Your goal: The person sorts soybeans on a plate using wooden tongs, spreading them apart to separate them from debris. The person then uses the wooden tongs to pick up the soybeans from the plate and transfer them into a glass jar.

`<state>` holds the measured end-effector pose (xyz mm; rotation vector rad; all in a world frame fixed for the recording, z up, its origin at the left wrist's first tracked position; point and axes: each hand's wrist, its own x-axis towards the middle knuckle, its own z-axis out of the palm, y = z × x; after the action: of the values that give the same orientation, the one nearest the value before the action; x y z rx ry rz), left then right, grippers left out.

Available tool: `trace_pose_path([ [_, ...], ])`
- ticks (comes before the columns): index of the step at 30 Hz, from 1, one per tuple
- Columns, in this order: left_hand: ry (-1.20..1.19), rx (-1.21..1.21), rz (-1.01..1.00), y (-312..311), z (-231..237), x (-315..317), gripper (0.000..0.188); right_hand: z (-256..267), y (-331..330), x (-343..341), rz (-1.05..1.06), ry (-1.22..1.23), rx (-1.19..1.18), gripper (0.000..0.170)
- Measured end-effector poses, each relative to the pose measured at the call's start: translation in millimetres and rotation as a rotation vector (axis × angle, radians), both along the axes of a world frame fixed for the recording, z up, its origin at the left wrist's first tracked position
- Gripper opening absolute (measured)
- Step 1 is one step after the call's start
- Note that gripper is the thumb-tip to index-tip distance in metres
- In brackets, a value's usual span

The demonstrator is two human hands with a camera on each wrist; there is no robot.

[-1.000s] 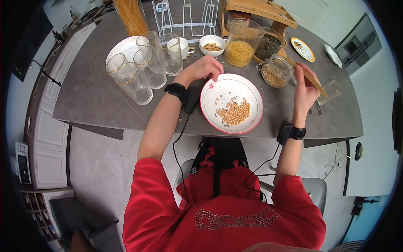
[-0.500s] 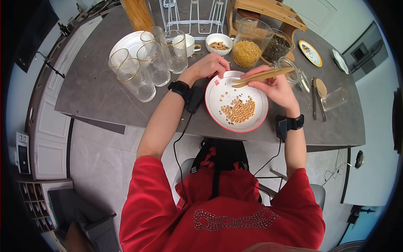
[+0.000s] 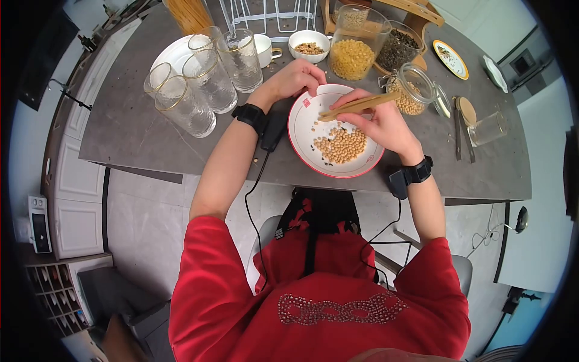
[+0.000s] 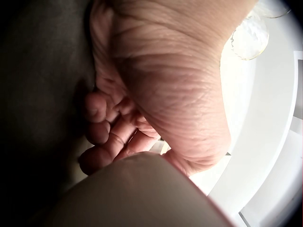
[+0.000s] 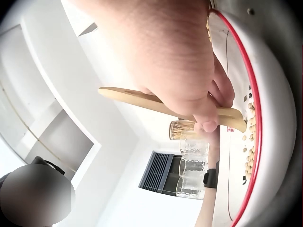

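A white plate (image 3: 307, 145) with a red rim holds a pile of soybeans (image 3: 342, 146) and a few small dark bits. My left hand (image 3: 294, 79) grips its far left rim, and in the left wrist view the curled fingers (image 4: 98, 158) show beyond the plate's edge. My right hand (image 3: 386, 123) pinches a pair of wooden tongs (image 3: 362, 105) over the far part of the plate. In the right wrist view the tong tips (image 5: 240, 124) are down inside the plate near the beans. An open glass jar of soybeans (image 3: 410, 96) stands just beyond my right hand.
Several gold-rimmed glasses (image 3: 208, 81) stand at left. Behind the plate are a bowl of nuts (image 3: 309, 49), a container of yellow pasta (image 3: 351, 59) and a jar of dark leaves (image 3: 398, 48). Metal tongs (image 3: 464, 142) and a corked glass jar (image 3: 487, 129) lie at right.
My right hand has brought the wooden tongs leftward from beside the soybean jar to over the plate and turned their tips toward the beans. The left hand stays at the rim.
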<state>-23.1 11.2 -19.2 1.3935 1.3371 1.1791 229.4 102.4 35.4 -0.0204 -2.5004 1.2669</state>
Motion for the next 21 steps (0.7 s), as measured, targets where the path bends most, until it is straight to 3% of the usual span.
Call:
trace_pose_path([
  [7, -0.012, -0.021, -0.005, 0, 0, -1, 0.023, -3, 18, 5, -0.082, 0.04, 0.08, 0.016],
  [10, -0.032, -0.021, 0.017, 1, -2, 0, 0.023, 14, 35, 22, -0.439, 0.289, -0.119, 0.017],
  [12, -0.029, -0.007, 0.019, 2, -3, 0, 0.023, 22, 58, 32, -0.571, 0.531, -0.152, 0.017],
  [16, -0.019, -0.012, 0.03, -1, 2, 2, 0.019, 16, 89, 48, -0.795, 0.5, -0.104, 0.023],
  [19, -0.038, -0.016, 0.008, 0, 2, 1, 0.019, 17, 72, 40, -0.675, 0.616, -0.201, 0.022],
  [21, -0.018, 0.001, 0.016, 1, -1, 0, 0.02, 14, 52, 28, -0.503, 0.5, -0.198, 0.019],
])
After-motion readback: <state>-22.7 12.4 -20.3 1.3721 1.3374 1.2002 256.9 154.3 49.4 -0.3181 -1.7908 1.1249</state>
